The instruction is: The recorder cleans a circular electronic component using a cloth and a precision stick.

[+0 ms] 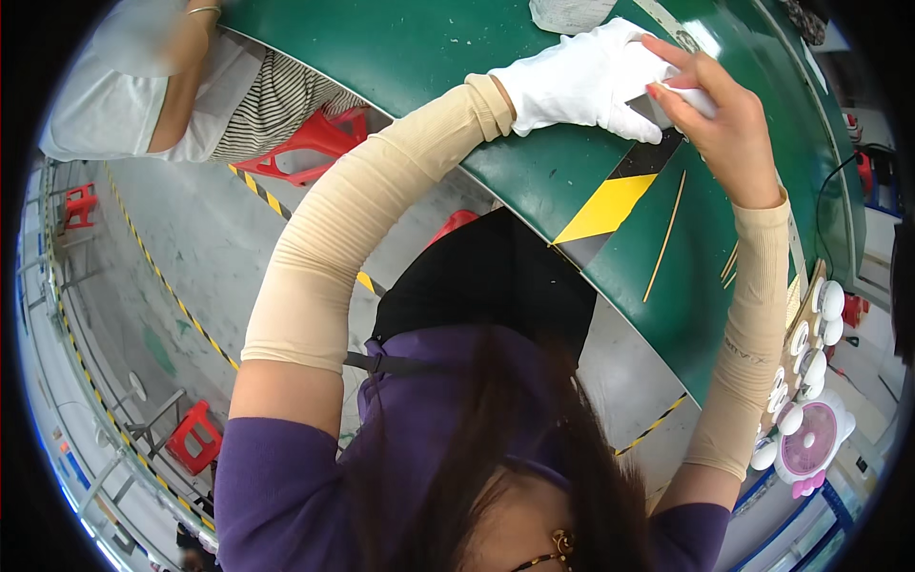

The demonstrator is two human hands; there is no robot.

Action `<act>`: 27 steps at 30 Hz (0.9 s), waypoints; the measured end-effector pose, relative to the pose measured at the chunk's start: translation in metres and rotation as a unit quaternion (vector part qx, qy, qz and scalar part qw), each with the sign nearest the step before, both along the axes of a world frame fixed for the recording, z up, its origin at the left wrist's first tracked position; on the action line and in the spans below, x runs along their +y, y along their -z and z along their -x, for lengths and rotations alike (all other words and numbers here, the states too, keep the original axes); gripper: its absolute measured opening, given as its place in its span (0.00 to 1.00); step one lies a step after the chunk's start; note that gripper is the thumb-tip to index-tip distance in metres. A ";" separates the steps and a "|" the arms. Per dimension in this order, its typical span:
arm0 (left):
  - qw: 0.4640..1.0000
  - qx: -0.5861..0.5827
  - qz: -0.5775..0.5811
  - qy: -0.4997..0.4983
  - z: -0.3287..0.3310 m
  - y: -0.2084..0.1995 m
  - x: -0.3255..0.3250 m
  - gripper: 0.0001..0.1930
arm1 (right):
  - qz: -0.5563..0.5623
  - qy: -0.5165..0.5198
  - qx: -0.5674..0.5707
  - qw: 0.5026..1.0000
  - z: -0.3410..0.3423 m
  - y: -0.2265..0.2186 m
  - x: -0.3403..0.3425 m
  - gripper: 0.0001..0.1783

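Both my hands meet above the green table [400,57], toward the upper right of the head view. My left hand [591,81] wears a white glove and curls around a pale, smooth whitish-grey piece [652,108], mostly covered by the glove. My right hand [729,124] is bare. Its fingers and thumb close on a white piece [696,99] at the same spot. Whether the two pale surfaces belong to one thing, I cannot tell. Below my hands, a strip of black and yellow tape [610,205] and a thin wooden stick [664,238] lie on the table.
A whitish bundle [572,13] sits at the far edge of view. More thin sticks [730,262] lie beside my right forearm. White round parts [810,367] and a pink fan [810,439] stand at right. At upper left, another person's arm [176,110] is near a red stool [315,143].
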State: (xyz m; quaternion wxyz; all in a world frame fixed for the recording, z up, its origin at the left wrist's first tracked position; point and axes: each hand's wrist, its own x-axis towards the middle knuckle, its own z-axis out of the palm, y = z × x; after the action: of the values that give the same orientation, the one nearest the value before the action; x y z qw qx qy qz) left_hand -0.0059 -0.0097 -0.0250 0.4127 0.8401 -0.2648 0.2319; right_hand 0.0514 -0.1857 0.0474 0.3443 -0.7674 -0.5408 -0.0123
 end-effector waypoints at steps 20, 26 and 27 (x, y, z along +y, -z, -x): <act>0.999 -0.037 -0.037 0.013 0.000 -0.001 0.001 0.28 | -0.055 0.291 0.095 0.950 0.006 0.032 -0.050 0.08; 0.995 -0.016 -0.097 -0.037 0.002 -0.003 0.000 0.35 | 0.122 0.292 -0.244 0.917 0.024 0.043 -0.086 0.21; 0.994 -0.001 -0.096 -0.043 0.005 -0.004 -0.001 0.35 | 0.142 0.268 -0.257 0.918 0.033 0.029 -0.085 0.20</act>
State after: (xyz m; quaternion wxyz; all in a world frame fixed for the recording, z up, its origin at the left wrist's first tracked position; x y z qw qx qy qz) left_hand -0.0108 -0.0103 -0.0205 0.3196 0.8861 -0.2496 0.2244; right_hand 0.0185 -0.2705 0.0181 0.0646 -0.8946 -0.3812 -0.2239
